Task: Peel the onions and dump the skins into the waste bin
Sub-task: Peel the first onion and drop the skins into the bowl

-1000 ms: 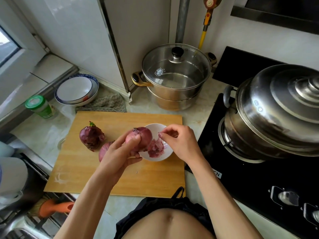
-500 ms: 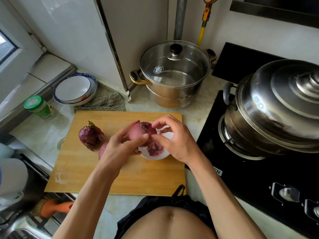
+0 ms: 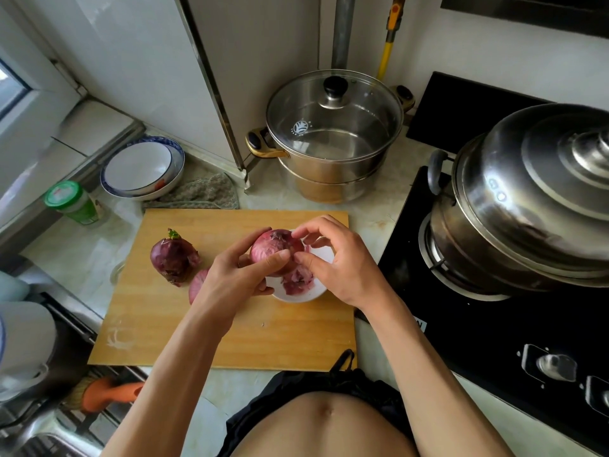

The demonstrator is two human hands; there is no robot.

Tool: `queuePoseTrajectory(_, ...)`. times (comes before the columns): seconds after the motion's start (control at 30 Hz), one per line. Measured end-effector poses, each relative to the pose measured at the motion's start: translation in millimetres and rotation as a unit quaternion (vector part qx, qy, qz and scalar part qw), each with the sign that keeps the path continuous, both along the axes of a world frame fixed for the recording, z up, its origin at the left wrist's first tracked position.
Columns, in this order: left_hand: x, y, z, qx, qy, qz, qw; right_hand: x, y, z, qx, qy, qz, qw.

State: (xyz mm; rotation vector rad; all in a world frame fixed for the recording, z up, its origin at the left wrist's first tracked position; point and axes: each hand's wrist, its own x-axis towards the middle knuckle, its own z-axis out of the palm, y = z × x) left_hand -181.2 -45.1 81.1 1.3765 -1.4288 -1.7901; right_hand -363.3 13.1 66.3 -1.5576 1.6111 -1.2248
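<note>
Item: onion (image 3: 275,250), red, round, half-stripped; pale glossy flesh on its near side, dry papery skin at the crown. Location: held above the bowl (image 3: 318,290), between both hands.

Left hand (image 3: 230,278): fingers curled round the onion, thumb across its front, gripping it.

Right hand (image 3: 342,265): fingers (image 3: 304,230) bent, thumb and forefinger pinching at a flap of skin on the onion's right side (whether the flap is already loose is too small to tell).

Bowl: small, white, glazed, directly under the fingers; holds peeled skins (image 3: 296,282), thin, crumpled, pink-purple.

Second onion (image 3: 173,258): left of the left hand, well apart; dark purple, unpeeled, green sprout on top. Third onion (image 3: 197,285): just beside the left wrist, mostly hidden.

Board (image 3: 164,324): wood, flat, rectangular, on a marble-patterned desk.

Risks, judged:
- Skin is brittle; a hard pull would likely tear it short and leave scraps stuck on.
- Bare flesh looks slick; a slack left grip could let the onion drop onto the bowl and tip it.
- Bowl is shallow and light; skins could spill when carried to the bin (no bin in view).
</note>
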Motion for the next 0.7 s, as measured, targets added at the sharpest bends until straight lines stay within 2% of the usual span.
queuePoseTrajectory(0.17, 0.2, 0.4, 0.5, 0.008, -0.003, 0.003, 1.0, 0.9, -0.2, -1.3, -0.004, 0.028, 0.001, 1.0)
queuePoseTrajectory(0.47, 2.0, 0.1, 1.1, 0.009, -0.019, -0.003, 1.0, 2.2, -0.4, 2.2, 0.038, 0.013, 0.017, 0.999)
queuePoseTrajectory(0.7, 1.3, -1.2, 4.9, -0.007, -0.028, -0.011, 1.0, 2.8, 0.3, 2.5, 0.012, 0.009, 0.007, 1.0)
